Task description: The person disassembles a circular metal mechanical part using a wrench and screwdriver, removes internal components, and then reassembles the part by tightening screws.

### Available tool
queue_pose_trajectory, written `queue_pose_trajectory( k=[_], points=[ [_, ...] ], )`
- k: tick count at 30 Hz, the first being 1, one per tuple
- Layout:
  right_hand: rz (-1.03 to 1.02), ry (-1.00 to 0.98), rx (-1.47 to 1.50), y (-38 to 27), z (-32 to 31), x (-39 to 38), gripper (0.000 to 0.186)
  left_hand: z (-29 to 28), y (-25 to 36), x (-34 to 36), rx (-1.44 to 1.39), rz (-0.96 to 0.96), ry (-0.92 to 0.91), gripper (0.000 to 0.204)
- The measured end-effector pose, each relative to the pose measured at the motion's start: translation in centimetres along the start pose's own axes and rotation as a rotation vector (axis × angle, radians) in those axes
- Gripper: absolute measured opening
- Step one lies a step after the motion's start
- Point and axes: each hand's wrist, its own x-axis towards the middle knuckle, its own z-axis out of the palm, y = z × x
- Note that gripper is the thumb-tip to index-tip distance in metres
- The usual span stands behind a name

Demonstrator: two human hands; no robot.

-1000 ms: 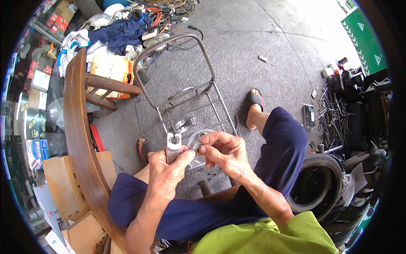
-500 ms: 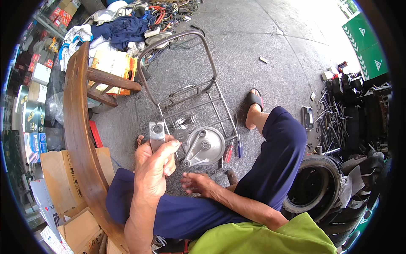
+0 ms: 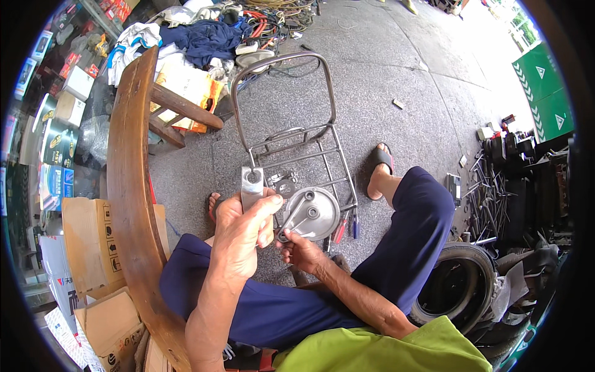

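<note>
Upright in my left hand point(image 3: 243, 232) is a flat grey metal bar point(image 3: 251, 188) with a round notch cut into its top end. The thumb and fingers are closed round its lower part. A round silver brake plate point(image 3: 322, 217) with a raised arm and a hub hole lies beyond my hands. My right hand point(image 3: 304, 253) is at the near end of that arm, its thumb and fingertips closed about the lug. Just behind the bar sits a small metal bracket point(image 3: 285, 185), partly hidden. A tubular metal rack point(image 3: 331, 118) stretches away on the floor behind these parts.
A curved wooden bench point(image 3: 133, 167) runs along my left, beside cardboard boxes point(image 3: 93, 242). Screwdrivers point(image 3: 355, 224) lie by the plate. On the right are a tyre point(image 3: 455, 282) and a heap of loose metal tools point(image 3: 483, 192). Clothes point(image 3: 207, 43) and cables are piled at the far left.
My right hand has come forward, from open beside the brake plate to closed at its lug. My left hand still holds the bar upright. The whole view has shifted slightly.
</note>
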Motion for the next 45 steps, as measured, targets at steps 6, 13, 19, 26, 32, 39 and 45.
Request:
queue_pose_trajectory(
  k=[6, 13, 19, 26, 32, 39, 45],
  points=[
    [-0.053, -0.086, -0.05, -0.2, -0.8, -0.9, 0.025, 0.1, 0.0, -0.1, 0.015, 0.002, -0.004, 0.009],
    [-0.098, 0.056, -0.08, -1.1, -0.6, -4.2, 0.033, -0.3, 0.0, 0.1, -0.008, -0.002, -0.023, 0.011],
    [-0.285, 0.353, -0.804, -2.3, -0.7, -4.9, 0.028, -0.2, 0.1, -0.1, 0.004, -0.011, -0.023, 0.012],
    [-0.945, 0.861, -1.991, -5.5, 2.4, -7.4, 0.022, -0.4, 0.2, -0.3, 0.013, -0.004, -0.031, 0.012],
    [-1.03, 0.819, -2.048, -4.5, -0.6, -5.6, 0.036, -0.6, 0.1, 0.0, -0.043, 0.01, -0.037, 0.009],
    [-0.955, 0.764, -1.96, -3.8, -1.2, -6.0, 0.041, -0.4, 0.3, 0.1, -0.024, -0.001, -0.037, 0.01],
    [-0.949, 0.665, -1.651, -6.6, 1.9, -8.6, 0.031, -0.3, 0.5, -0.2, -0.006, -0.007, -0.02, 0.013]
  ],
)
